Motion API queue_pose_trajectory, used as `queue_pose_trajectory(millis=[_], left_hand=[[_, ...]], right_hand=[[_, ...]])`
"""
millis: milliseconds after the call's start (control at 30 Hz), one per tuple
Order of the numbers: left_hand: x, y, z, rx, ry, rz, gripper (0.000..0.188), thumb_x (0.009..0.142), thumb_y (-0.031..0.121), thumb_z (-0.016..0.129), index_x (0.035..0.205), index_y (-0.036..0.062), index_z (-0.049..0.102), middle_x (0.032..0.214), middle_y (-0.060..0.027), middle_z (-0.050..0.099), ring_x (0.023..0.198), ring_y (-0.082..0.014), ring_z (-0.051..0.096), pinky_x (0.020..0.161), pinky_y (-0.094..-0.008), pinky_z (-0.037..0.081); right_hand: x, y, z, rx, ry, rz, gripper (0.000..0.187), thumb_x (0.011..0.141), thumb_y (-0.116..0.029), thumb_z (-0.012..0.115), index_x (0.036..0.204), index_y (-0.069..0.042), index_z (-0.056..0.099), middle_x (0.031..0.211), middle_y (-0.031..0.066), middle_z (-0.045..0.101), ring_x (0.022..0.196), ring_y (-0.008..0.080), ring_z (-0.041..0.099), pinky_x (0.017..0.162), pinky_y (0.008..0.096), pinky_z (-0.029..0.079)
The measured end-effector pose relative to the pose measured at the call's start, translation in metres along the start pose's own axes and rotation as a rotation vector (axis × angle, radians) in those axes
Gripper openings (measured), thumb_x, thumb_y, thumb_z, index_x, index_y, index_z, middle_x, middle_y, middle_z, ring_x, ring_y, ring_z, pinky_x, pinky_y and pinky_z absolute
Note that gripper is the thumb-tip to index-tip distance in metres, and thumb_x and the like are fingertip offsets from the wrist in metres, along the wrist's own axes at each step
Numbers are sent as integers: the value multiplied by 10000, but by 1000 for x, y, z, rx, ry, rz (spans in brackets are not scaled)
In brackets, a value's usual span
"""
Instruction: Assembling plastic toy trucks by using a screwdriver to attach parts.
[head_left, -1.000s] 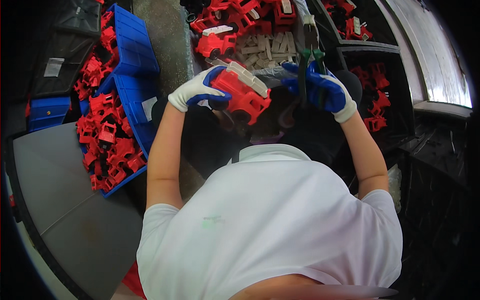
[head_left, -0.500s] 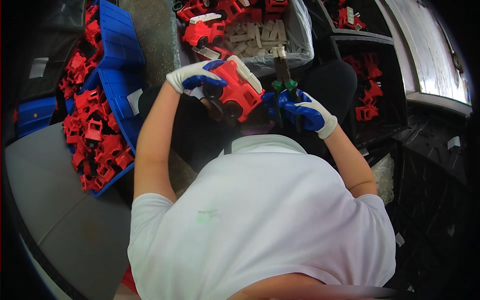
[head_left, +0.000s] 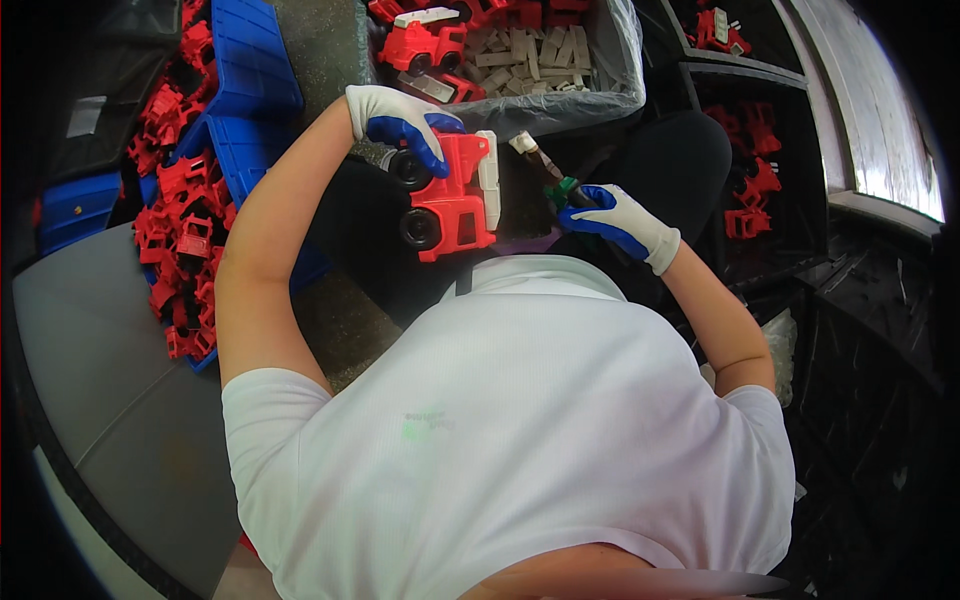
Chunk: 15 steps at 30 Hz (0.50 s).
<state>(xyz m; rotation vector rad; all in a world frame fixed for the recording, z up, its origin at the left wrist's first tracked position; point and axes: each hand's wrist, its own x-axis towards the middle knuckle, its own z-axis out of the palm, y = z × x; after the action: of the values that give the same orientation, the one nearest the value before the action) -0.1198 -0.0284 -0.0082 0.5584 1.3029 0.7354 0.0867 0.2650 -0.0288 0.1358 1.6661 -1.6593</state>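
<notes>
My left hand [head_left: 408, 122], in a white glove with blue palm and fingers, grips a red toy truck [head_left: 460, 195] from its upper left. The truck has black wheels and a white strip along its right side. To the right, my right hand [head_left: 622, 222], gloved the same way, is closed on a pair of pliers [head_left: 563, 187] with dark green handles. The plier jaws point up and left toward the truck but stay apart from it. A small whitish piece [head_left: 522, 142] sits at the jaw tips.
Beyond my hands stands a plastic-lined bin [head_left: 628, 95] with red toy trucks and loose white strips [head_left: 550, 62]. Blue crates [head_left: 250, 60] of red truck bodies [head_left: 185, 225] stand at left. Black crates [head_left: 760, 85] with red parts are at right.
The truck has turned more upright and shifted slightly left and down, its wheels now facing left. The pliers have swung from pointing straight up to tilting left, more edge-on.
</notes>
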Motion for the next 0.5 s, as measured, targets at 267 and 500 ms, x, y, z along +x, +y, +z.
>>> queue_pose_trajectory(millis=[267, 500], left_hand=[[29, 10, 2, -82, -127, -167, 520, 752, 74, 745, 1224, 7, 538, 1091, -66, 634, 989, -127, 604, 872, -261, 492], [55, 26, -5, 78, -247, -298, 551, 737, 137, 769, 1224, -2, 552, 1105, -56, 630, 1027, -140, 570, 877, -266, 446]], right_hand=[[-9, -5, 3, -141, 36, 32, 327, 838, -143, 700, 1093, 44, 616, 984, 66, 644, 859, 105, 593, 820, 246, 491], [-20, -12, 10, -569, 27, 16, 492, 788, -356, 742, 1135, -32, 616, 1020, 101, 641, 908, 208, 613, 890, 319, 469]])
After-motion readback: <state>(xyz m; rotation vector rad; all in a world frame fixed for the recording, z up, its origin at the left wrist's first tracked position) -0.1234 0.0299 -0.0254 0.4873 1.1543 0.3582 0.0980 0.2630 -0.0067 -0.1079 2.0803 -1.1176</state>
